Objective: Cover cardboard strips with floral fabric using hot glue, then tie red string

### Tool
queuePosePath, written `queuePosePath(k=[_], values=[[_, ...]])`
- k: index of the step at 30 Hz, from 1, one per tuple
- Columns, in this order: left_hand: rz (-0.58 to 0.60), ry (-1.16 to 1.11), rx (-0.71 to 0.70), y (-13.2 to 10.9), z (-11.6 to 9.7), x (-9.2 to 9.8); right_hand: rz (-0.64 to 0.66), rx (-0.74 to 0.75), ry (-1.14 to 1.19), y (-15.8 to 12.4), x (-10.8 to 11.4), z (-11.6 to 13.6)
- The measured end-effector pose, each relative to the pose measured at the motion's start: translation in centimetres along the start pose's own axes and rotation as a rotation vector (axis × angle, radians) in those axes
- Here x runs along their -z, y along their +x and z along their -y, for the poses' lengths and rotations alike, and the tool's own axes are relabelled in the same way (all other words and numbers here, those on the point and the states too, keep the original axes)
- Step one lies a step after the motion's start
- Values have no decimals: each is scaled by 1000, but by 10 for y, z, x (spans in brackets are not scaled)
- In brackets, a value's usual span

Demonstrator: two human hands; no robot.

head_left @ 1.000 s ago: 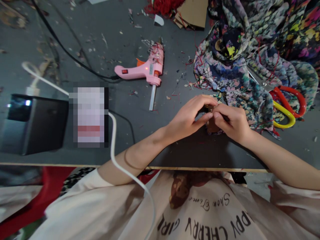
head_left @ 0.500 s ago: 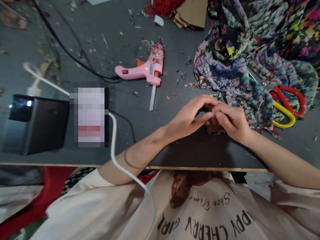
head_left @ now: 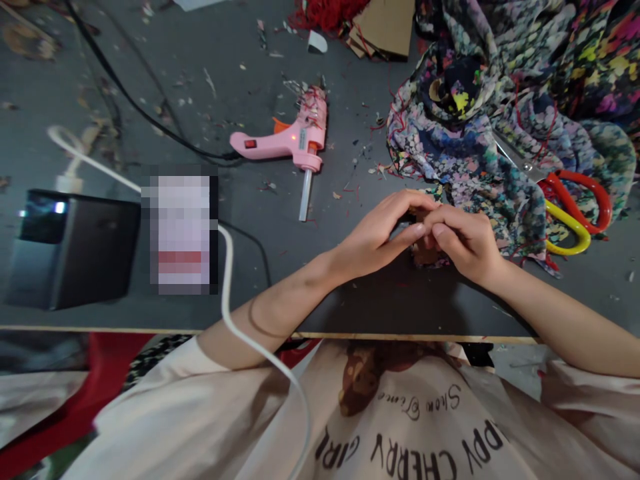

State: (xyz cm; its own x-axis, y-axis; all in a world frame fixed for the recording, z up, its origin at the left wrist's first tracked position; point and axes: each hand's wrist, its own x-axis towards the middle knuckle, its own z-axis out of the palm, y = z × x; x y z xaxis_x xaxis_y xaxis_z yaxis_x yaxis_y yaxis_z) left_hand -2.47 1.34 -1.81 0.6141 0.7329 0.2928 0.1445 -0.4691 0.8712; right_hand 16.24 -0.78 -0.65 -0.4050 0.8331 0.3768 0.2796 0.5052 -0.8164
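Note:
Close to the table's front edge, a small brown piece, apparently cardboard (head_left: 425,255), has floral cloth along its edges. My left hand (head_left: 387,227) arches over its left side, fingers bent onto the far part and thumb reaching to the middle. My right hand (head_left: 463,240) meets it from the right, with thumb and fingers pinched together on the piece. The fingertips of both hands touch or nearly touch and hide most of it. Beyond my right hand spreads a crumpled floral cloth (head_left: 480,157). Scissors (head_left: 575,200) with one red and one yellow handle lie on that cloth.
A pink glue gun (head_left: 300,137) with a clear stick lies left of the cloth, its small light glowing. Farther left are a blurred-out phone (head_left: 184,230), a dark power bank (head_left: 95,250) and a white cable (head_left: 227,287). Cardboard pieces (head_left: 387,30) and red yarn (head_left: 325,12) sit behind.
Almost nothing differs. Both hands stay at the same place on the small brown piece, with only a slight shift of the right thumb and fingers.

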Motion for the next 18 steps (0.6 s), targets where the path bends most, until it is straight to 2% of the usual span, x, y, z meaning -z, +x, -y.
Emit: queuePosePath(k=[4,7,13,18], values=[[19,-25,2,0,1,1,13,29,-7,0,1,0],[32,-2,-24,0,2,2,76,30,78,1,2,0],[81,35,-74,0,4,3,195,-143,464,2,4,2],[82,73,-98,0,12,0,237,-285,614,2,4,3]])
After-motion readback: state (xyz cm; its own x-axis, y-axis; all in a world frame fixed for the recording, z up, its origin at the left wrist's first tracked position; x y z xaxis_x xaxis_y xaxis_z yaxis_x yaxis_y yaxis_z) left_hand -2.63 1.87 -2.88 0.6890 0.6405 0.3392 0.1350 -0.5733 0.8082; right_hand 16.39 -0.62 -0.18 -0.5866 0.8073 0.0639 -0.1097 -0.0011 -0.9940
